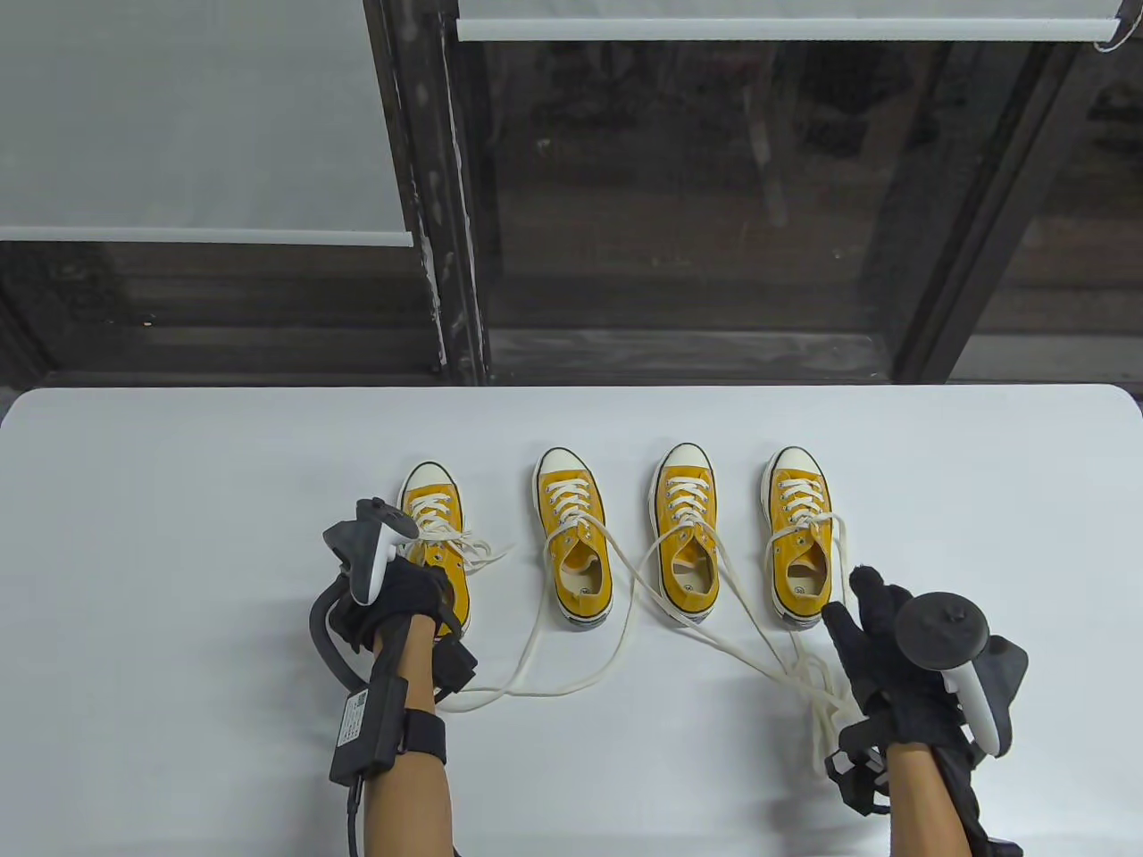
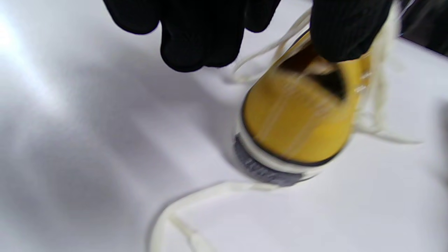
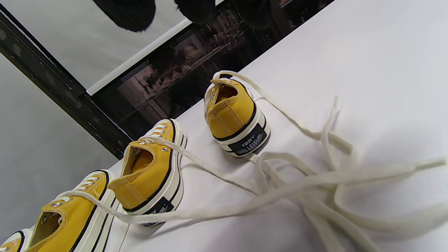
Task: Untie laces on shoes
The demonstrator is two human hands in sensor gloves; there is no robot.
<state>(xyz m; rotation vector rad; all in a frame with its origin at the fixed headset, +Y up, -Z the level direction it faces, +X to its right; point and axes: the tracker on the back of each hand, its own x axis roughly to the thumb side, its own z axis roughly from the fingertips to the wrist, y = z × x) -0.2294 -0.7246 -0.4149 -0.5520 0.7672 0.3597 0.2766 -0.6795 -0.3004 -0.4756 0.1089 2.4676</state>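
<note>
**Last knot under the left hand**

The left hand (image 1: 406, 594) sits over the heel end of the leftmost shoe (image 1: 435, 522). In the left wrist view its fingers (image 2: 201, 38) are curled down above the collar, with lace strands running past them, but the frame is blurred and I cannot tell whether the grip has closed on a strand or merely hovers by it. The right hand (image 1: 884, 652) is held loosely open with nothing in its grip, just beside the heel of the rightmost shoe (image 1: 797, 544).

Outward from there, four yellow shoes stand in a row on the white desk (image 1: 179, 536), toes away from the person. The three on the right look undone: their laces (image 1: 625, 625) trail long over the desk and pile up in a tangle (image 3: 325, 196) near the right hand. The leftmost shoe appears to keep its bow (image 1: 464, 544).

The risks, as I judge them: pulling a loop and not a free end would tighten the knot; a hard tug could drag the light shoe along; and the loose ends lying near could snag a hand.
</note>
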